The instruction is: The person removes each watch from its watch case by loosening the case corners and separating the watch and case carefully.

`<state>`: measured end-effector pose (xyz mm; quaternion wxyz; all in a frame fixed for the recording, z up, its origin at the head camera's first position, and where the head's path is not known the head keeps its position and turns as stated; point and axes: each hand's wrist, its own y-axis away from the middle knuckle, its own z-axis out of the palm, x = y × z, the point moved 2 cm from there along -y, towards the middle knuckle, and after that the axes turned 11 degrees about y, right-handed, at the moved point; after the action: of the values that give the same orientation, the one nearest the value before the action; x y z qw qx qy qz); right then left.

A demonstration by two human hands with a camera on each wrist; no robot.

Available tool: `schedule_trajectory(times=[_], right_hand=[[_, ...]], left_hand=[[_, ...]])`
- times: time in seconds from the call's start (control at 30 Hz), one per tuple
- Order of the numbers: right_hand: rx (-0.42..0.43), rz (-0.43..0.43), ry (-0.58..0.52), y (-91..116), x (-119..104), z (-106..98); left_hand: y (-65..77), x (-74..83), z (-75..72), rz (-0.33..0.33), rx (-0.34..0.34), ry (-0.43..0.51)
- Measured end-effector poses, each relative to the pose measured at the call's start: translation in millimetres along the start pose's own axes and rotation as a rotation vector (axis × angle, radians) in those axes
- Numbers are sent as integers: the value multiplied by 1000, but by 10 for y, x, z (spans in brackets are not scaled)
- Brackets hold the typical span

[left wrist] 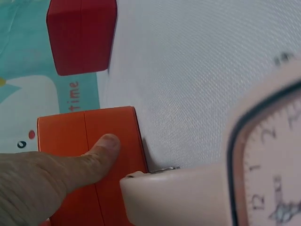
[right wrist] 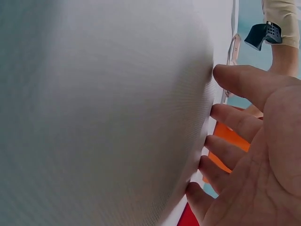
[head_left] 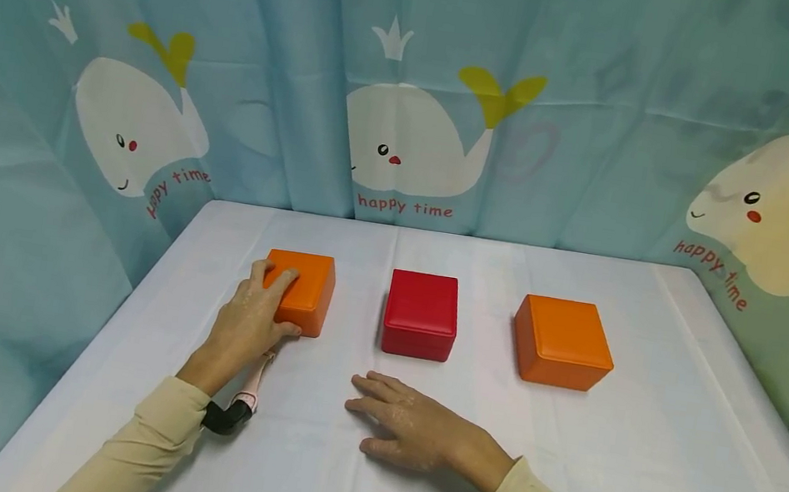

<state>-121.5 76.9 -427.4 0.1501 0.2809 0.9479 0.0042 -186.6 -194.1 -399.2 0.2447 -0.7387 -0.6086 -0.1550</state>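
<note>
My left hand (head_left: 243,332) grips the left orange box (head_left: 312,277), with fingers over its top and the thumb on its near side. In the left wrist view the thumb (left wrist: 96,162) presses below and across the seam line of that box (left wrist: 61,134). A pale pink wristwatch (left wrist: 263,174) shows close by, its numbered dial cut off by the frame; in the head view its strap (head_left: 256,382) lies beside the left wrist, partly hidden. My right hand (head_left: 415,425) holds nothing, fingers spread low over the white cloth. In the right wrist view its fingertips appear to touch the cloth.
A red box (head_left: 422,309) stands in the middle of the row and another orange box (head_left: 564,341) to its right. White cloth (head_left: 676,454) covers the table. A blue curtain (head_left: 272,94) with whale prints hangs behind and along the sides.
</note>
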Motion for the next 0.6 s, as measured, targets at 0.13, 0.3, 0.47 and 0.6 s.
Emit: schedule_trajectory(times=[0.13,0.3,0.47,0.6], right_hand=[[-6,9,18,19,7,-3],[-38,23,34,15,12,-39],[-22,55,-81,-55,52,-176],[113,76,-231,-82,116,-332]], left_hand=[[-25,4,25,10,-1,-6],[-38,31,58,-9,-16,-4],[-26,144,89,13,44,-29],[-26,342,146,116,125,14]])
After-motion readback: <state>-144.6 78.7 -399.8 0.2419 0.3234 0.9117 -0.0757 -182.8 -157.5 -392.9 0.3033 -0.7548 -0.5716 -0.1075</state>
